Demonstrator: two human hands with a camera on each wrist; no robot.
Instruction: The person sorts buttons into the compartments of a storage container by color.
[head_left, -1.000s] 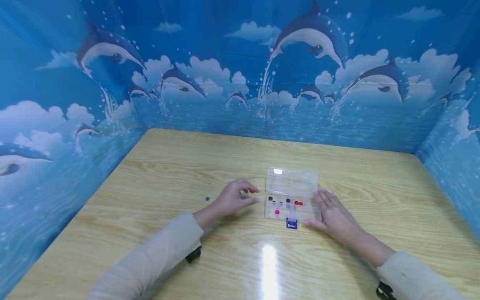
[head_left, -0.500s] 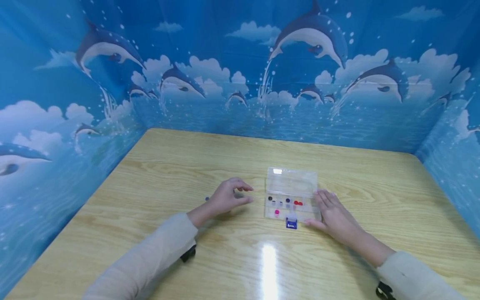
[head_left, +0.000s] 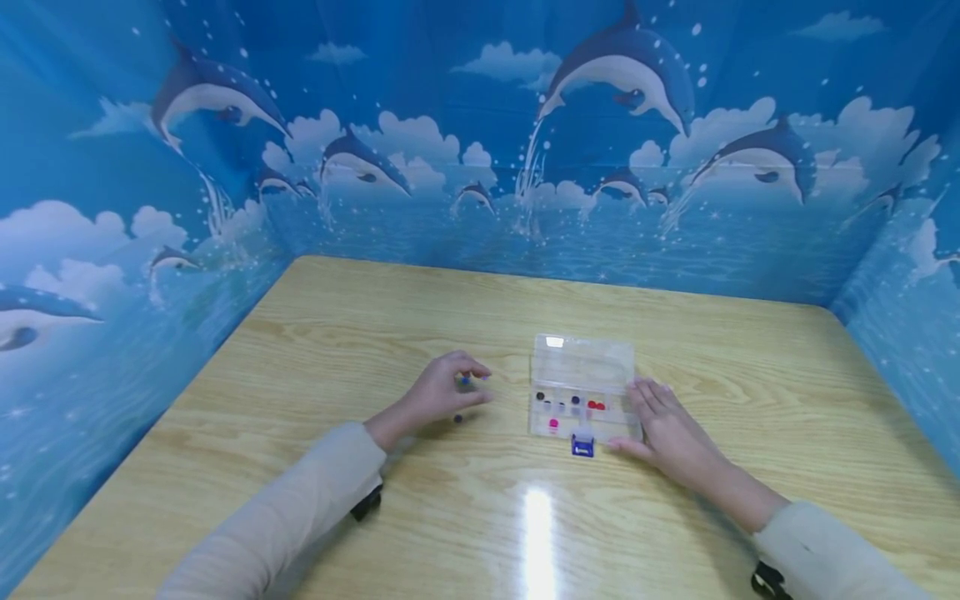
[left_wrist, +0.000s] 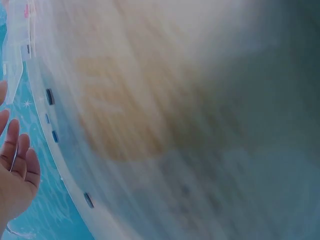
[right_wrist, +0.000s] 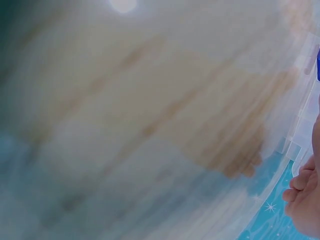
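Observation:
In the head view, my left hand [head_left: 442, 390] hovers over the table, fingers bent loosely and thumb apart from them. A small blue piece [head_left: 465, 380] shows in the gap between thumb and fingers, seemingly lying on the table. Below the thumb lies a small dark round piece [head_left: 458, 418]. To the right is a clear plastic box [head_left: 615, 425], lid [head_left: 585, 364] folded back, with several black, red and pink pieces inside. My right hand [head_left: 675, 429] rests on its right side, fingers extended and thumb at the front edge.
A blue tab [head_left: 582, 446] sticks out at the box's front. In the left wrist view, several small dark pieces [left_wrist: 55, 136] lie along the table edge. A dolphin-print curtain [head_left: 480, 108] surrounds the wooden table [head_left: 337, 317].
My left hand has moved left, away from the box, and small pieces now show near its thumb. The dark spot left of the wrist is covered. My right hand and the box stay put.

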